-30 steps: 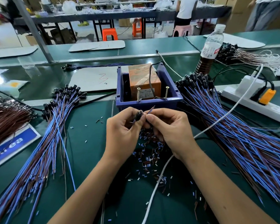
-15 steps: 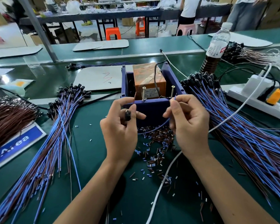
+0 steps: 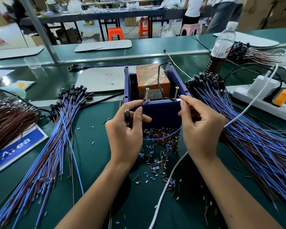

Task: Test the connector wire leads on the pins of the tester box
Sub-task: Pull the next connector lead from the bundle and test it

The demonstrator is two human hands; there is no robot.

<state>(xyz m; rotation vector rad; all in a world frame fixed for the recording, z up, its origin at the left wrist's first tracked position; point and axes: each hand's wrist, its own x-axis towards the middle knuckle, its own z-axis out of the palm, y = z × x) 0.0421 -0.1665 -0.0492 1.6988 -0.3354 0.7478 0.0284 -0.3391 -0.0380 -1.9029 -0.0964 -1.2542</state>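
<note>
The blue tester box (image 3: pixel 162 113) stands mid-table with an orange block inside and two upright screw pins, the left pin (image 3: pixel 146 95) and the right pin (image 3: pixel 176 92), on its front wall. My left hand (image 3: pixel 125 134) grips the black connector (image 3: pixel 127 115) and pinches the brown lead, whose tip is at the left pin's base. My right hand (image 3: pixel 201 129) pinches the blue lead (image 3: pixel 163 138) and holds its tip by the right pin's base. The blue lead sags in a loop between both hands.
Bundles of blue and brown wires with black connectors lie left (image 3: pixel 56 146) and right (image 3: pixel 254 138). Cut insulation bits (image 3: pixel 157 154) litter the mat in front of the box. A white cable (image 3: pixel 168 182), a power strip (image 3: pixel 262 100) and a bottle (image 3: pixel 221 47) sit to the right.
Both hands moved apart from in front of the box and rose to its front wall. The lead tips now sit at the two pins.
</note>
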